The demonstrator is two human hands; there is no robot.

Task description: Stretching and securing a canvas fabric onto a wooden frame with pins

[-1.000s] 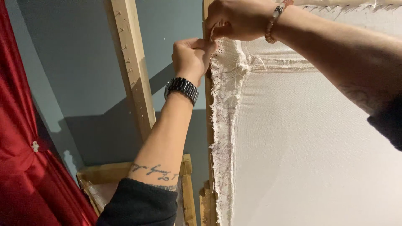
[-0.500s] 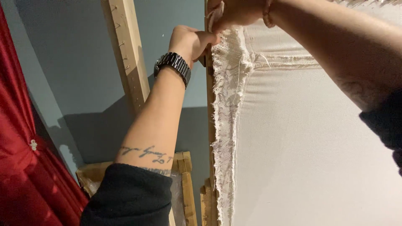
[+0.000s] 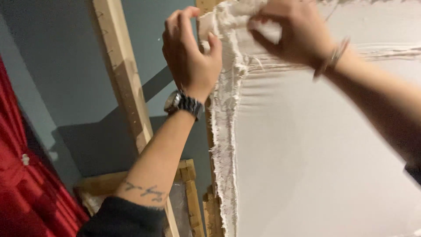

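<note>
Both hands raised at the canvas's upper corner

Left hand (image 3: 190,55), fingers now loosely spread, touches the frayed canvas (image 3: 315,158) edge; right hand (image 3: 294,33) pinches the folded corner fabric, appearing lower in view than before.

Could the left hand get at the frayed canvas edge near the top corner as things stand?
Probably yes: the left hand is already at the frayed canvas edge, fingers curled beside it, nothing between them. The right hand grips the fold just across.
</note>
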